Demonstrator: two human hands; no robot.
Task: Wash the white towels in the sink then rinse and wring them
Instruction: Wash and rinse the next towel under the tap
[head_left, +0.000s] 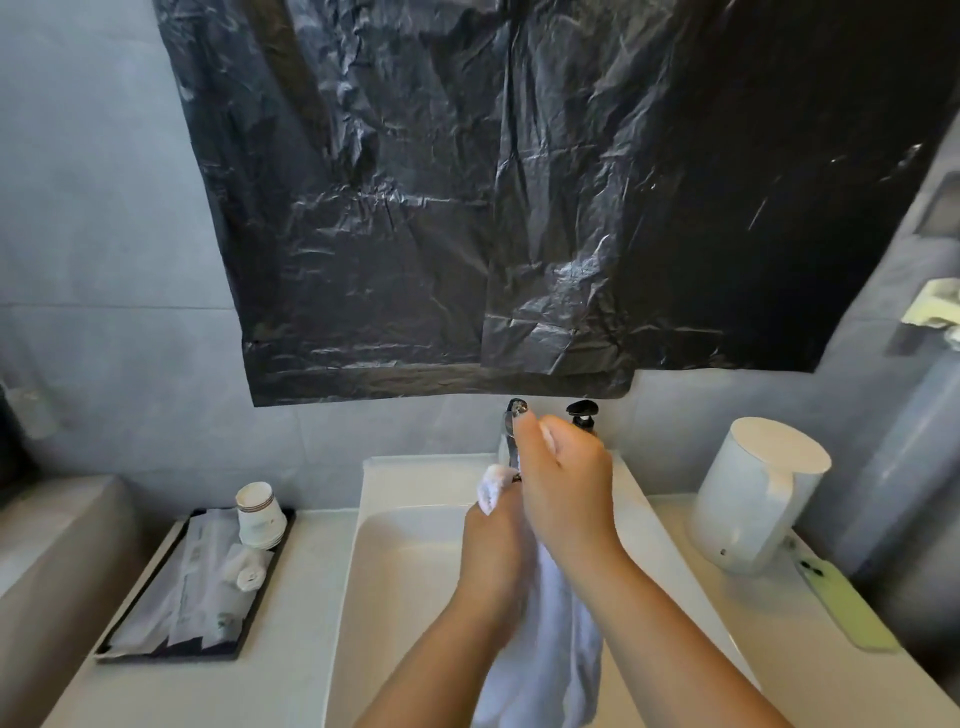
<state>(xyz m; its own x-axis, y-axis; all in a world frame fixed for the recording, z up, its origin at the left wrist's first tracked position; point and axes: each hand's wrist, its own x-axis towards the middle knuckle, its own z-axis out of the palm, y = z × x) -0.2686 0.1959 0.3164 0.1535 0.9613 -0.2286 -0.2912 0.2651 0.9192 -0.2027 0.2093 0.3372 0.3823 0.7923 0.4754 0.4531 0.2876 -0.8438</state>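
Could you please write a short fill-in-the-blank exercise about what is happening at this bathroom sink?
1. Both hands, the left hand and the right hand, hold a ____ towel over the sink.
2. The stack of paper cups stands on a tray to the ____ of the sink.
3. The sheet taped to the wall above the faucet is ____ plastic.

Missing words: white; left; black

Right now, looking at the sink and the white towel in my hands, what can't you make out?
- Head view: white towel, its lower end cut off by the bottom edge.
- Chrome tap, spout behind right hand; running water unclear.
- White sink, drain hidden by left hand and forearms.
- Paper cups, print too small.
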